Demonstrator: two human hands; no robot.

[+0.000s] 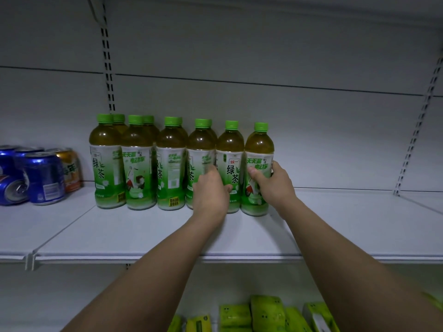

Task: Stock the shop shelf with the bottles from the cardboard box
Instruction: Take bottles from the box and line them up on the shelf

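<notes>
White shelf, green-capped amber tea bottles

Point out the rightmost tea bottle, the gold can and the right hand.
rightmost tea bottle [260,127], head view, on its green cap
gold can [70,167], head view, on its side wall
right hand [275,185], head view, on its back

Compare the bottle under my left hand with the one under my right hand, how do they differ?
The left-hand bottle shows its large tea-name characters; the right-hand bottle shows a scooter picture. The right-hand bottle ends the row, with bare shelf beside it; the left-hand bottle has neighbours on both sides. Both stand upright with green caps and amber tea.
</notes>
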